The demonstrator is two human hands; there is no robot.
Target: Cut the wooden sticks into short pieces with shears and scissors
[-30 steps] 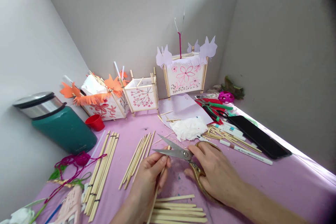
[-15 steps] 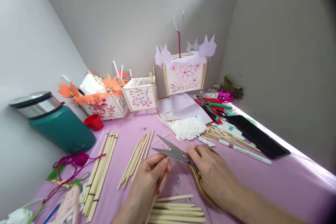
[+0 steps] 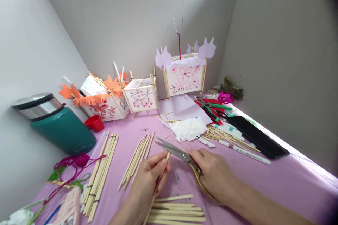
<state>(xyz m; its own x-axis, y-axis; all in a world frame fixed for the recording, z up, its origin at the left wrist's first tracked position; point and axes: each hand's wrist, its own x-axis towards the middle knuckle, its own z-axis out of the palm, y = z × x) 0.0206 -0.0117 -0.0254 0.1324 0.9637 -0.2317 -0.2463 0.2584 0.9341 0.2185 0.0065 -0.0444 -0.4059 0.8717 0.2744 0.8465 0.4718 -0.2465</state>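
Observation:
My left hand (image 3: pixel 148 179) pinches a thin wooden stick (image 3: pixel 168 155), whose tip pokes up past the thumb and whose lower part runs down below the palm. In my right hand (image 3: pixel 215 172) are scissors (image 3: pixel 177 151) with gold-coloured handles; their blades are closed together and point left, close by the stick's tip. Loose wooden sticks (image 3: pixel 176 213) lie beneath my left wrist. Another bunch of sticks (image 3: pixel 137 158) rests left of that hand, and farther left are sticks with dark bands (image 3: pixel 101 175).
Behind stand paper-sided stick lanterns, one with lilac cutouts (image 3: pixel 186 74), one plain-topped (image 3: pixel 141 95), one orange-fringed (image 3: pixel 102 107). A teal bottle (image 3: pixel 63 126) and red cup (image 3: pixel 95 123) are left. Crumpled tissue (image 3: pixel 188 129), a marker (image 3: pixel 244 152) and a black phone (image 3: pixel 256 137) lie right.
The scissor blades, spread around the stick's tip before, have closed together. The stick's end now shows free below them. Both hands have stayed nearly in place.

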